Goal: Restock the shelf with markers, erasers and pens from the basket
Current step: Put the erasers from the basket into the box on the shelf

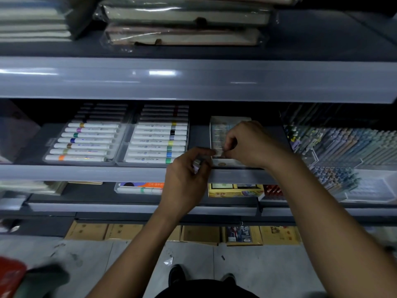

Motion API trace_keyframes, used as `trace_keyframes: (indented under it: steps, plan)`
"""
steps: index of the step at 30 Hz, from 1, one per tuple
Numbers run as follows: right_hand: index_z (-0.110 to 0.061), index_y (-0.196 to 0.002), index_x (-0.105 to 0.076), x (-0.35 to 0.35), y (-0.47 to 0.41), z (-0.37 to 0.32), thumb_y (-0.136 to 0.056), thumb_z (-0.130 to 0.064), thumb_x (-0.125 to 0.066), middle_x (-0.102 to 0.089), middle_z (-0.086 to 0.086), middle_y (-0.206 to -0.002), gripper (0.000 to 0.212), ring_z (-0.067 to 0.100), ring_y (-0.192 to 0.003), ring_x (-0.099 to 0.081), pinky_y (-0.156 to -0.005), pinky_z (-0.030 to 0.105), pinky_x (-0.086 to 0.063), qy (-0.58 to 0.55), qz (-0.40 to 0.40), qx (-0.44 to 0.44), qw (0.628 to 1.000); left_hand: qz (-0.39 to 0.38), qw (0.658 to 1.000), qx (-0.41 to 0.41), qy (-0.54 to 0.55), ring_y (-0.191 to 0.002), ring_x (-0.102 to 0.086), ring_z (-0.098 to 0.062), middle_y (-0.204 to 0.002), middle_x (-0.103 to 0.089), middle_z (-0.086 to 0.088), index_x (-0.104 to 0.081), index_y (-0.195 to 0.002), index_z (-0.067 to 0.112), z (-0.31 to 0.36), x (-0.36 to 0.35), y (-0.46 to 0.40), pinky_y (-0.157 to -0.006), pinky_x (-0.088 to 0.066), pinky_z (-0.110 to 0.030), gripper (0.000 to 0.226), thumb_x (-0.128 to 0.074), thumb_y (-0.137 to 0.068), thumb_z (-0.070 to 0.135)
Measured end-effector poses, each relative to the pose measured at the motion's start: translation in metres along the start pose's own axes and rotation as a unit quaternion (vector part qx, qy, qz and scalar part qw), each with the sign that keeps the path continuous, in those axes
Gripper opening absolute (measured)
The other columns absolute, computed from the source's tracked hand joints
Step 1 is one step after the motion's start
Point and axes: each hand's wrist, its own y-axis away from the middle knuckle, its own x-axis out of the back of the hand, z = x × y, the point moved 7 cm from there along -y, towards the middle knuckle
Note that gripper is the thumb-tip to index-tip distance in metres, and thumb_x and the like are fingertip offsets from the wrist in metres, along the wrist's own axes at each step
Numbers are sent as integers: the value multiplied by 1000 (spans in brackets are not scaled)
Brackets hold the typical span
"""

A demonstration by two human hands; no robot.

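Observation:
A white display box of wrapped erasers (217,134) sits on the middle shelf (86,172), right of centre. My right hand (247,143) reaches over the box and pinches a small eraser at its front end. My left hand (189,173) hovers at the shelf's front lip just left of the box, fingers curled around several small erasers. Two clear trays of white acrylic markers (86,140) (156,143) lie side by side to the left. Racks of pens (343,147) fill the shelf's right side. The red basket (10,274) shows blurred at the bottom left corner.
The upper shelf (193,78) carries wrapped notebooks (184,24) and overhangs the working shelf. A lower shelf holds a marker pack (139,188) and a yellow box (234,191). Cardboard boxes (129,232) line the floor below. My shoes (176,274) stand on grey tiles.

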Motion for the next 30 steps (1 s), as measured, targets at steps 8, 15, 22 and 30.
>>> trace_keyframes:
  steps: [8,15,22,30]
  plan:
    - [-28,-77,-75,5,18,-15,-92,-32,-77,-61,-19,-77,16,-3,-77,-60,-65,19,-42,-55,91,66,992,-6,999,37,36,-76,-67,-11,-87,-74,16,-74,-103,34,-2,1,1,-67,-53,-35,18,-63,-103,19]
    - [-21,-98,-75,-3,62,-42,-98,-24,-67,-59,-9,-94,8,3,-83,-59,-72,19,-49,-121,186,109,969,-57,891,232,387,-62,-40,-18,-75,-46,-10,-59,-92,13,2,-10,10,-47,-30,-24,16,-57,-95,28]
    - [-22,-108,-65,-16,89,-52,-91,-36,-73,-59,-9,-99,23,3,-90,-59,-73,14,-47,-196,209,80,955,-55,750,261,605,-88,-65,-32,-92,-60,-17,-59,-100,10,27,-9,15,-70,-54,-35,30,-54,-91,39]
    - [-18,-96,-66,-24,92,-54,-85,-37,-81,-56,-9,-96,27,0,-82,-55,-72,11,-43,-164,207,79,961,-63,733,279,618,-85,-65,-37,-90,-61,-19,-55,-104,13,33,-13,18,-72,-54,-38,38,-42,-102,49]
